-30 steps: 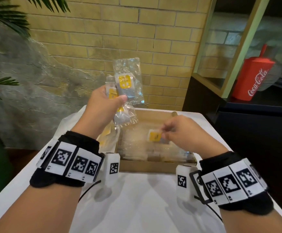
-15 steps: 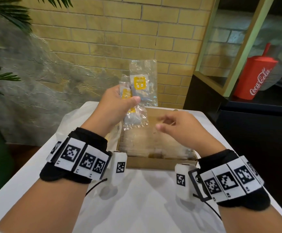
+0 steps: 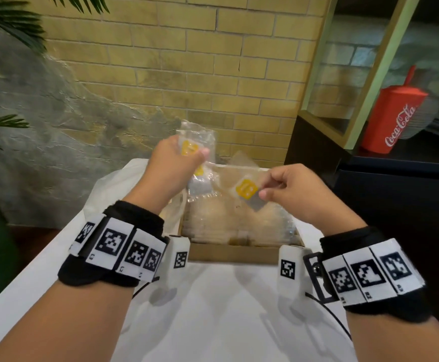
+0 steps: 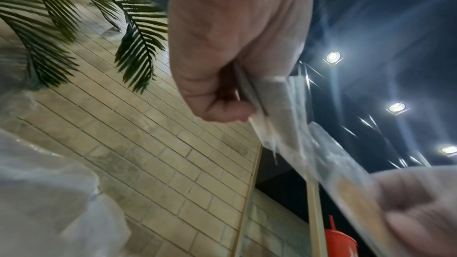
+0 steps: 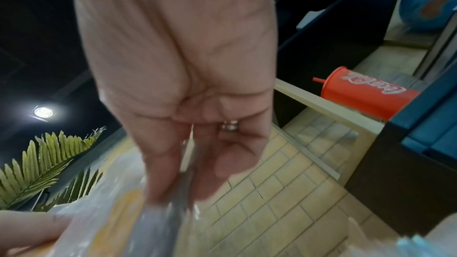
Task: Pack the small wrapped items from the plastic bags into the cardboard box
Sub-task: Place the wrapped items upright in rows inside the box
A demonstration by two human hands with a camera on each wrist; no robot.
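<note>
My left hand holds a bunch of clear-wrapped items with yellow labels above the far left corner of the cardboard box. In the left wrist view its fingers curl round the wrappers. My right hand pinches one wrapped item with a yellow label between thumb and fingers, held over the middle of the box. The right wrist view shows that item, blurred, at the fingertips. Several clear wrapped items lie inside the box.
The box sits on a white table. A white plastic bag lies left of the box. A brick wall stands behind. A red Coca-Cola cup stands on a dark counter at right. Palm leaves hang at left.
My right hand was empty half a second ago; it now pinches one wrapped item taken from the bunch. My left hand with the bunch has stayed raised over the box's far left.
</note>
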